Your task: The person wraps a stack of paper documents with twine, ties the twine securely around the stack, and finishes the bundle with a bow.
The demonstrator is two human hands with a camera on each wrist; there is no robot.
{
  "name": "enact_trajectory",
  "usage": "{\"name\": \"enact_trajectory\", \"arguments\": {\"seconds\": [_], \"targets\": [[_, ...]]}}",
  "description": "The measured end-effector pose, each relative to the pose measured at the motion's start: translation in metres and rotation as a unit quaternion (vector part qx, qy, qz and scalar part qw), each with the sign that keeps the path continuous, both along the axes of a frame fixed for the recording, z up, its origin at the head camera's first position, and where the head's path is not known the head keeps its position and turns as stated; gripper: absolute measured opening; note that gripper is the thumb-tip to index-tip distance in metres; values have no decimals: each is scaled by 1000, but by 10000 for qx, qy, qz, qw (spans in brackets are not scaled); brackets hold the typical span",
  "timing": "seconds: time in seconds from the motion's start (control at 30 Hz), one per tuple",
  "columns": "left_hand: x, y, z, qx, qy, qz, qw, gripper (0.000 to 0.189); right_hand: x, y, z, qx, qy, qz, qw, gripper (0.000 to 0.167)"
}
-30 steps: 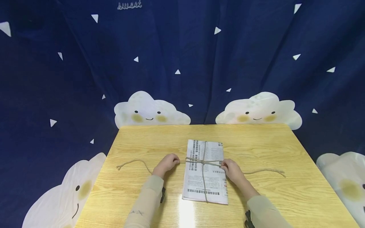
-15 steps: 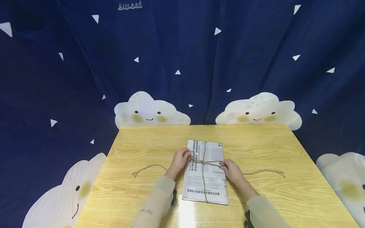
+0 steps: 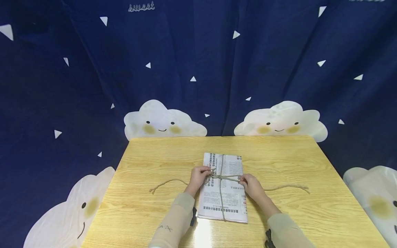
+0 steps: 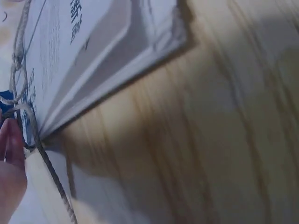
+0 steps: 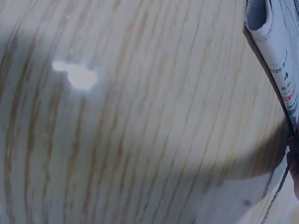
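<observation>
A folded newspaper bundle (image 3: pixel 222 203) lies on the wooden table, wrapped lengthwise and crosswise with brown twine (image 3: pixel 221 193). The strands cross near its middle. Over the bundle's left edge, my left hand (image 3: pixel 197 178) pinches the twine close to the crossing; a tail trails left behind it. In the left wrist view its fingertips (image 4: pixel 13 140) sit by a small loop of twine. At the right edge my right hand (image 3: pixel 252 186) pinches the loop's strands, its other tail running off to the right. Only a sliver of that hand shows in the right wrist view, beside the folded newspaper (image 5: pixel 278 56).
The wooden table (image 3: pixel 155 155) reaches back to a dark blue curtain (image 3: pixel 186 51) with white triangles and smiling clouds. The left twine tail (image 3: pixel 167 181) and right twine tail (image 3: pixel 288 186) lie on the tabletop. Light glares near the front edge.
My left hand has moved right, from beside the bundle onto its left edge, with the left twine tail dragged along. The right hand has stayed at the right edge.
</observation>
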State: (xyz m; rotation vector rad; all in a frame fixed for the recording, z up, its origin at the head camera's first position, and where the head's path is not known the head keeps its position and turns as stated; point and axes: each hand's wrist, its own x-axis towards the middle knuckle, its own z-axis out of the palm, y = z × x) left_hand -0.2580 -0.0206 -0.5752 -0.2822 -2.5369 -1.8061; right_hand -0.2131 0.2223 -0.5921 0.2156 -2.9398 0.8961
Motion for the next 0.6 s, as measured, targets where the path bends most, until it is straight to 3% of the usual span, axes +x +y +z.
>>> {"name": "enact_trajectory", "arguments": {"seconds": [0.17,0.47,0.6], "targets": [[-1,5,1,39,-58,65,10000,19,0,0,1,15,-37,-22,10000,10],[-2,13,8,370,-367,-109,9986,32,1,-1,2,-8,26,-16,10000,10],[-3,11,6,153,-250,1,9996,21,1,0,2,10,28,-12,10000,10]]}}
